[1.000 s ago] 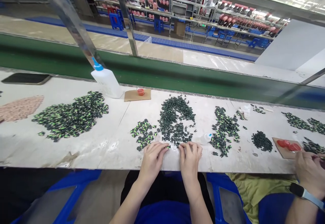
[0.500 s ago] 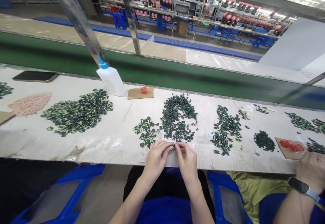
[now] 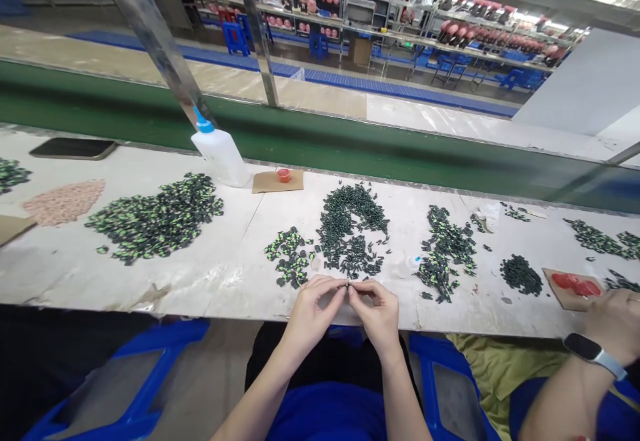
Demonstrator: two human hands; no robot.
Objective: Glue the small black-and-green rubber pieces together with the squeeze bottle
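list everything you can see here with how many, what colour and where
mixed piles: at least five, black and green, along the table
dark piles: at least two, blackish, mid-table and right
pink pile: one, pale pink, left
slab: one, black, far left
large bottle: one, white, blue cap, back
small bottle: one, clear-looking, blue tip, right of centre
cards: three, brown, left, back, right
red cups: three, red, on back and right cards
strip: one, green, behind table
shelves: several, greyish, background
stools: several, mostly blue, background and below table
cloth: one, olive, lower right
watch: one, black, co-worker's wrist
left hand, right hand: two, bare, pinching a small piece, front centre
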